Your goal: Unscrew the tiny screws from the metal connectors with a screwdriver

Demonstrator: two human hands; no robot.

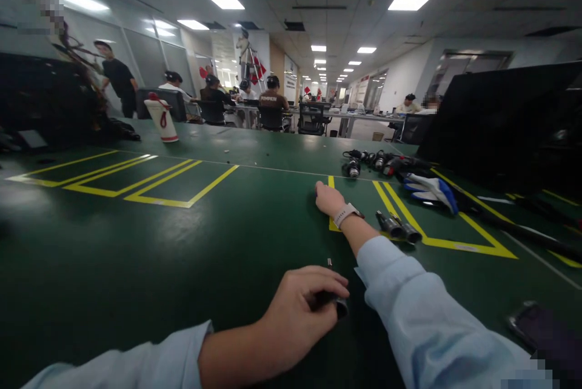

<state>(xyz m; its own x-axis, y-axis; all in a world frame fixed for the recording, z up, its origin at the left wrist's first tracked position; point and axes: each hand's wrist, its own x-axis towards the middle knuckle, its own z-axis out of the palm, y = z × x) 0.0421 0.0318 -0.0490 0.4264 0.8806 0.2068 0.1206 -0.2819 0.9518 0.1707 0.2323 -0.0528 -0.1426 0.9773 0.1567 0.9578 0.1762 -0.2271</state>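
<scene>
In the head view, my left hand (pixel 302 310) is closed around a dark cylindrical metal part (pixel 342 306). One round end shows by the thumb, and a thin tip pokes up behind the fingers. My right hand (pixel 330 198) reaches farther out over the green table, by a short yellow tape line. Its fingers look curled together, and whatever is in them is hidden. Right of that wrist, two dark grey cylindrical parts with narrow ends (pixel 400 229) lie side by side on the table.
Yellow tape outlines (pixel 157 201) mark the green tabletop (pixel 218 268). Several black-and-silver parts (pixel 353 168) lie at the back right, near a blue-and-white glove (pixel 430 190). A white cup (pixel 162 119) stands far left. A dark phone-like object (pixel 545 334) lies front right. Dark screens flank the table; people sit beyond.
</scene>
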